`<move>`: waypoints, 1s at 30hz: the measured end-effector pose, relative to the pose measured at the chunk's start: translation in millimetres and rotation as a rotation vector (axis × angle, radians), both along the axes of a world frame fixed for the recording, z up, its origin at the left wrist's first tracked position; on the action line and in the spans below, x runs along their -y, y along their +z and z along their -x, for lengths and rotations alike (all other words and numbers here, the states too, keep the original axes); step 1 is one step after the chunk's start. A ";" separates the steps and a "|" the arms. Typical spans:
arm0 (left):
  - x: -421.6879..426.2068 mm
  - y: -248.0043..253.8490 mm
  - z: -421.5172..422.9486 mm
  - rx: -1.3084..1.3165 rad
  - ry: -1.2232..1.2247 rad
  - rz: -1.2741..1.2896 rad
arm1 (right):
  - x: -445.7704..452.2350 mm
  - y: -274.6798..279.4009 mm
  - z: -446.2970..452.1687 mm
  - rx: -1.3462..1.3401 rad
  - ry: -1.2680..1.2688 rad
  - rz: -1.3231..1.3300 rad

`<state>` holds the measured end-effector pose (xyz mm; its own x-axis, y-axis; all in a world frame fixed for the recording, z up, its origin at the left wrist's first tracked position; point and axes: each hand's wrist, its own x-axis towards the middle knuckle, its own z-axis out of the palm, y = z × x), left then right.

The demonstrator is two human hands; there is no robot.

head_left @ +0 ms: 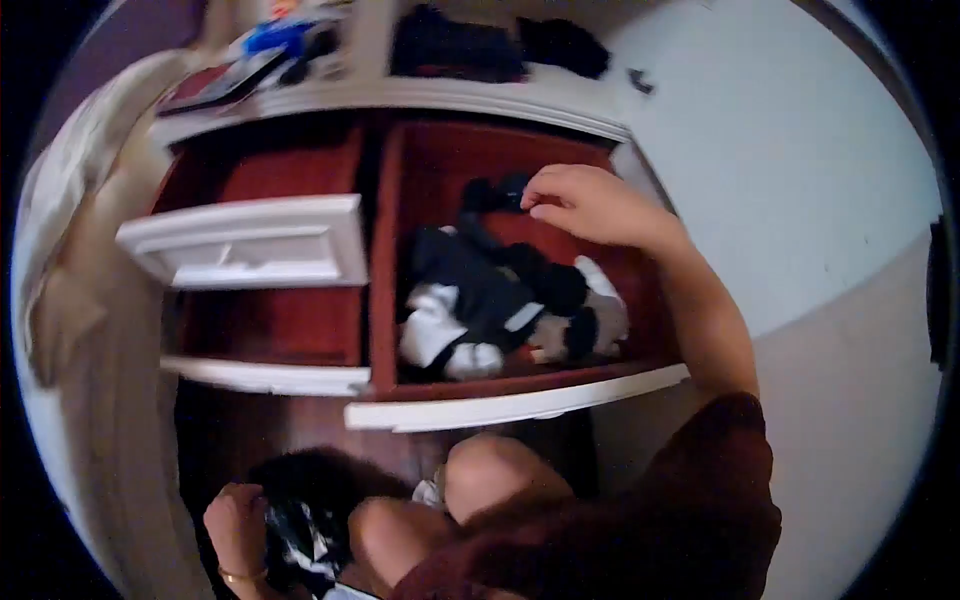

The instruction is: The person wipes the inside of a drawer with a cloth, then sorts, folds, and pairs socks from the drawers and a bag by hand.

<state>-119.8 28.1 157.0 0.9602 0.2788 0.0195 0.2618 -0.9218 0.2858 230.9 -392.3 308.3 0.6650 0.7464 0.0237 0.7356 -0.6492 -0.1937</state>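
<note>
My right hand reaches over the open right drawer, its fingers curled together against a small black sock-like bundle near the back. Below it, a loose pile fills the drawer's front: dark cloth, white socks, a rolled black bundle and grey-beige socks. Low on the left, my left hand, with a bracelet at its wrist, is closed beside a shiny black plastic bag. Whatever lies in its fingers is hidden.
To the left, another white-fronted drawer is pulled out above a reddish compartment. Folded dark clothes and a blue item lie on the white dresser top. A beige cloth hangs at left; a pale wall stands right.
</note>
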 end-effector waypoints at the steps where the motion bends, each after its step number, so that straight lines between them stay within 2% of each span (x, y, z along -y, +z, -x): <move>1: 27.4 28.7 -27.2 0.084 -0.085 0.002 | 23.7 -8.4 -17.9 -0.048 -0.165 0.124; 3: 85.1 86.4 -89.1 0.237 -0.230 0.011 | 57.2 -35.6 -44.5 -0.082 -0.440 0.491; 6: 154.7 128.5 -150.6 0.416 -0.558 0.032 | 94.8 -75.8 -64.2 -0.402 -0.534 0.856; 8: 190.6 143.6 -186.6 0.339 -0.763 0.035 | 103.0 -96.2 -53.5 -0.724 -0.650 0.662; 10: 220.9 143.6 -217.8 0.287 -0.851 0.063 | 110.5 -136.5 -56.5 -0.641 -0.618 0.663; 12: 238.6 126.3 -246.5 0.345 -0.952 0.012 | 114.5 -169.5 -62.8 -0.734 -0.682 0.402; 14: 248.4 108.7 -263.6 0.218 -0.957 -0.001 | 99.8 -165.5 -72.6 -1.019 -0.440 0.370; 15: 251.4 101.4 -270.5 0.152 -0.954 -0.007 | 97.6 -163.3 -73.0 -1.232 -0.328 0.132; 16: 252.6 94.0 -274.0 0.107 -0.962 -0.014 | 89.4 -145.1 -73.5 -1.321 -0.227 0.042; 18: 246.8 76.1 -270.0 0.008 -0.979 -0.026 | 88.9 -126.3 -89.5 -1.232 -0.234 -0.241; 20: 240.3 65.8 -266.2 0.005 -0.989 -0.021 | 99.7 -115.2 -110.8 -1.103 -0.274 -0.409; 22: 241.3 64.7 -264.1 -0.029 -0.968 -0.053 | 98.8 -80.7 -107.9 -1.085 -0.402 -0.536; 25: 247.2 67.5 -267.4 0.012 -0.884 0.095 | 91.7 -65.2 -108.6 -1.223 -0.218 -0.959; 26: 248.5 68.7 -268.3 0.029 -0.867 0.145 | 88.0 -58.0 -106.5 -1.243 -0.162 -1.002; 29: 252.1 73.5 -271.8 0.227 -0.738 0.511 | 67.0 -41.7 -97.9 -1.283 -0.027 -1.104; 30: 253.4 73.7 -273.8 0.235 -0.673 0.756 | 59.0 -39.5 -94.5 -1.312 0.035 -1.103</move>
